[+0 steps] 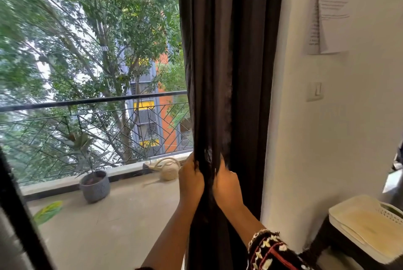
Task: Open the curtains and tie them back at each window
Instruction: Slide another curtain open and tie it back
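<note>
A dark brown curtain [231,56] hangs bunched at the right side of a large window [91,69], against the white wall. My left hand [192,180] grips the gathered folds from the left at about waist height. My right hand [226,186] grips the same folds from the right, close beside the left hand. A narrow fold of fabric runs down between the two hands. No tie-back is visible. The lower curtain falls behind my forearms.
Through the glass lie a balcony floor, a grey plant pot [94,185], a pale watering can [169,169] and a metal railing [93,101]. A light switch [315,91] and pinned papers [329,10] are on the wall. A cream basket [368,226] sits on a dark stand at right.
</note>
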Motion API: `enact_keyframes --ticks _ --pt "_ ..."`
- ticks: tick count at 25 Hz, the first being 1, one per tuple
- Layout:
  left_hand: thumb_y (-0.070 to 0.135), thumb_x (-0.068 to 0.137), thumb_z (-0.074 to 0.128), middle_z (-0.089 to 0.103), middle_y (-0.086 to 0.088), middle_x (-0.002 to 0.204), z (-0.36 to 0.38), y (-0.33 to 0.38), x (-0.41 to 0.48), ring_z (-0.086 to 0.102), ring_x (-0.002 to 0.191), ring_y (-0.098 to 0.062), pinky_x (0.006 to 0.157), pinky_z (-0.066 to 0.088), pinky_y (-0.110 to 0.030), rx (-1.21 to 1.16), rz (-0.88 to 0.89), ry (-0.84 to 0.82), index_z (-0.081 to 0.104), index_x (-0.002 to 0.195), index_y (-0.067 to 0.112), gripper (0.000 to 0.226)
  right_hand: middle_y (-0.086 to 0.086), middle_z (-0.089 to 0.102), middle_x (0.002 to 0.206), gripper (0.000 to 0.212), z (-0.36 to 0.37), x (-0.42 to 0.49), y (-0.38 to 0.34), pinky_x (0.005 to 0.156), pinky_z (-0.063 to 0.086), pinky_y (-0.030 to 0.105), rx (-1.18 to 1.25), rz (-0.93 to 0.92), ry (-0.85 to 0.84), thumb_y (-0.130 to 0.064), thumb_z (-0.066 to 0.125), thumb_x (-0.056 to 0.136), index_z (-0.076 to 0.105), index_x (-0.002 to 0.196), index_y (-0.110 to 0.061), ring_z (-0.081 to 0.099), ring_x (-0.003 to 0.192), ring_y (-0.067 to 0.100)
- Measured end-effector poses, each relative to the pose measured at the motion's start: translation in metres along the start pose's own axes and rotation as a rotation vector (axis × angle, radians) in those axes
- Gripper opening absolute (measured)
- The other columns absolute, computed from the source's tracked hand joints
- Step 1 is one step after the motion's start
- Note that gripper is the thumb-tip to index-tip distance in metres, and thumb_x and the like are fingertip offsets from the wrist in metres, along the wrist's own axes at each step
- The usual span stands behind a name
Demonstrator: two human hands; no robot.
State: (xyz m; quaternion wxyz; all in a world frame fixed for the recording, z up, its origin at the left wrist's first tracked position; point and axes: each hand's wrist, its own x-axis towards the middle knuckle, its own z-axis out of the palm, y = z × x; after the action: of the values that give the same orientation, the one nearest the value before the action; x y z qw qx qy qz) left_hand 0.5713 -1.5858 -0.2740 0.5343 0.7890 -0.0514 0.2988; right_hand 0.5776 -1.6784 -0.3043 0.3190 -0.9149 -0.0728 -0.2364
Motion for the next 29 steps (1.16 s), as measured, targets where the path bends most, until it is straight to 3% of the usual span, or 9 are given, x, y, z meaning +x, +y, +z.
enact_keyframes --ticks 3,6,9,14,18,20,23,25,29 --pt "0.005 0.094 0.043 0.062 0.004 0.096 0.006 0.008 -0.007 0.057 0.090 -0.012 0.068 0.039 -0.007 -0.083 -0.029 -0.067 0.061 0.116 0.010 0.029 0.012 0.066 0.095 0.061 0.007 -0.007 -0.009 0.084 0.050 0.037 0.009 -0.029 -0.058 -0.008 0.043 0.093 0.014 0.147 -0.012 0.064 0.085 0.027" --pt "0.025 0.097 0.041 0.061 0.007 0.102 0.010 0.012 -0.014 0.056 0.095 -0.006 0.072 0.038 -0.001 -0.137 -0.047 -0.086 0.058 0.122 0.013 0.032 0.019 0.065 0.105 0.029 0.005 -0.020 -0.014 0.089 0.045 0.034 0.252 0.026 -0.094 -0.003 0.044 0.093 0.055 0.118 0.004 0.060 0.101 0.033" --pt "0.028 0.092 0.051 0.067 0.001 0.101 0.012 0.010 -0.014 0.060 0.092 -0.008 0.069 0.039 0.001 -0.132 -0.019 -0.110 0.060 0.118 0.013 0.031 0.020 0.066 0.101 0.022 0.006 -0.027 -0.014 0.087 0.046 0.034 0.245 0.007 -0.045 -0.001 0.047 0.090 0.062 0.105 0.006 0.060 0.097 0.032" --pt "0.016 0.096 0.044 0.067 -0.016 0.103 0.012 0.003 -0.004 0.062 0.095 -0.025 0.072 0.041 -0.018 -0.071 -0.078 -0.058 0.061 0.113 0.000 0.029 0.011 0.063 0.102 0.058 -0.006 -0.028 0.014 0.086 0.046 0.032 0.125 -0.217 -0.186 -0.017 0.054 0.089 0.032 0.142 -0.009 0.059 0.093 0.022" --pt "0.016 0.096 0.044 0.067 -0.015 0.099 -0.002 -0.008 0.005 0.063 0.096 -0.029 0.081 0.049 -0.034 -0.130 -0.141 -0.056 0.062 0.110 -0.001 0.028 0.010 0.051 0.114 0.052 -0.014 -0.033 0.046 0.089 0.036 0.016 0.179 -0.104 0.354 -0.020 0.066 0.084 0.047 0.131 -0.009 0.052 0.104 0.020" --pt "0.018 0.097 0.044 0.067 -0.015 0.101 -0.004 -0.010 0.007 0.063 0.097 -0.029 0.086 0.051 -0.041 -0.126 -0.162 -0.065 0.061 0.114 0.001 0.030 0.015 0.040 0.131 0.067 -0.022 -0.016 0.057 0.098 0.031 0.019 0.243 0.068 0.485 -0.021 0.072 0.079 0.040 0.135 -0.008 0.044 0.119 0.025" --pt "0.019 0.097 0.043 0.066 -0.015 0.104 -0.005 -0.010 0.006 0.063 0.098 -0.029 0.088 0.050 -0.043 -0.122 -0.163 -0.075 0.059 0.117 0.002 0.031 0.016 0.041 0.139 0.089 -0.035 0.011 0.064 0.104 0.036 0.034 0.448 0.248 0.189 -0.026 0.073 0.077 0.019 0.145 -0.009 0.044 0.125 0.029" --pt "0.018 0.097 0.043 0.066 -0.016 0.105 -0.004 -0.009 0.005 0.062 0.099 -0.029 0.089 0.050 -0.043 -0.131 -0.159 -0.082 0.059 0.117 0.002 0.031 0.018 0.058 0.122 0.074 -0.033 0.015 0.065 0.093 0.047 0.039 0.275 0.219 0.009 -0.024 0.058 0.090 0.012 0.147 -0.013 0.058 0.107 0.032" --pt "0.018 0.097 0.043 0.066 -0.016 0.106 0.002 -0.007 0.003 0.062 0.100 -0.028 0.084 0.049 -0.033 -0.121 -0.143 -0.082 0.059 0.117 0.001 0.031 0.018 0.065 0.100 0.064 -0.015 0.007 0.056 0.079 0.047 0.034 -0.050 0.157 -0.017 -0.011 0.038 0.097 0.002 0.149 -0.016 0.063 0.088 0.028"
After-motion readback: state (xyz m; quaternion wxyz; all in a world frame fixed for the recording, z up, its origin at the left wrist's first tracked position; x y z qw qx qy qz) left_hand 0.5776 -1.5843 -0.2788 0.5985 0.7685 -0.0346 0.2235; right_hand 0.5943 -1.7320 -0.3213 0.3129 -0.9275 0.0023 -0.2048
